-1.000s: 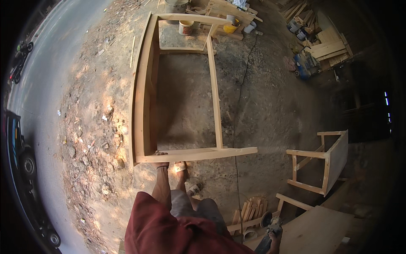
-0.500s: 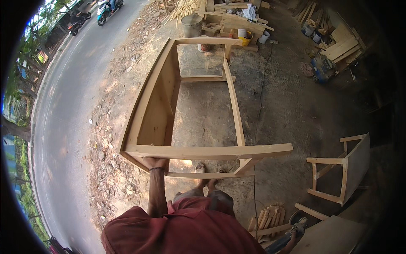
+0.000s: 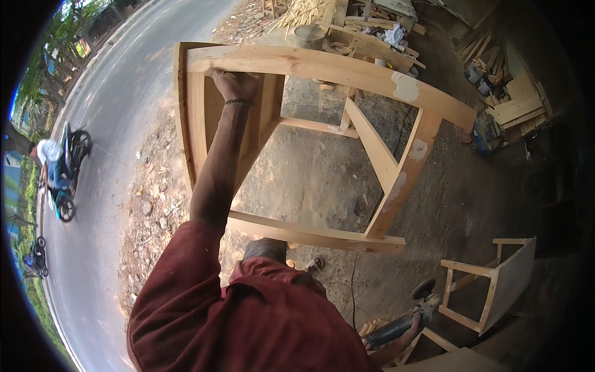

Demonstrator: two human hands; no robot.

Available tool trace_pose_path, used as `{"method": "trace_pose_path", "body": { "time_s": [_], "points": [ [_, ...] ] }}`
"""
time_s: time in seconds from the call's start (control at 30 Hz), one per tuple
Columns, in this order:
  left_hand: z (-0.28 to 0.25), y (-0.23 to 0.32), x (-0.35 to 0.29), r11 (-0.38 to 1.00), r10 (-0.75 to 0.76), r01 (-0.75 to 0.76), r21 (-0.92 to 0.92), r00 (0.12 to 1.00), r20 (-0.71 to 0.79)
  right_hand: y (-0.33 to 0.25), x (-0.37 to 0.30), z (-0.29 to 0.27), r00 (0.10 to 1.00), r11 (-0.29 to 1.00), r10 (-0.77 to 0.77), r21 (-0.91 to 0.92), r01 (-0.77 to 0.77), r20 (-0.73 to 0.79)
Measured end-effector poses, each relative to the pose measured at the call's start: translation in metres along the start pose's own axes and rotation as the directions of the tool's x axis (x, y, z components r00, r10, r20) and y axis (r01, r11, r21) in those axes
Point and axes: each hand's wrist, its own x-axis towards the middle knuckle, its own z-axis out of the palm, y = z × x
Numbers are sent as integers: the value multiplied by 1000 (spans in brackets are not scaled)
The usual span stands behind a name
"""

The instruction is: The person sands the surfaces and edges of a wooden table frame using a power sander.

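A light wooden table frame [image 3: 322,65] with legs and a cross rail stands tilted in front of me. My left hand [image 3: 235,85] reaches up and grips the near top-left leg, its fingers wrapped round the wood beside the panel. Pale filler patches [image 3: 406,87] show on that leg and on a rail. At the lower right, my right hand [image 3: 410,332] is closed round an angle grinder [image 3: 393,332], whose round disc [image 3: 424,289] points up and away from the frame. Part of the right hand is hidden behind the tool.
A small unfinished table [image 3: 474,273] lies on its side at the right. Scrap boards [image 3: 365,40] and a bucket [image 3: 310,37] are piled at the back. A cable [image 3: 354,291] runs over the floor. Motorcycles [image 3: 65,164] pass on the road at the left.
My left hand has moved up and away, raising and tilting the near leg of the frame. The grinder has come up and further into view at the lower right.
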Motion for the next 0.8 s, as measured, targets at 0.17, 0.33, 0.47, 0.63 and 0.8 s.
{"method": "trace_pose_path", "body": {
  "time_s": [0.17,0.33,0.47,0.63,0.8],
  "points": [
    [37,-12,50,987,-107,95,132,991,85,-18,-15,81,997,993,-62,101,66,-49],
    [40,-5,74,958,-219,164,235,948,230,-25,-49,175,994,977,-55,201,72,-92],
    [24,-10,92,954,-248,193,229,937,246,-21,-78,247,997,950,-2,310,27,-83],
    [31,0,77,948,-284,246,200,939,193,-30,-64,325,865,896,-15,390,-211,502],
    [19,6,82,910,-376,315,271,902,212,-43,-51,412,763,895,-102,394,-210,638]
  ]
}}
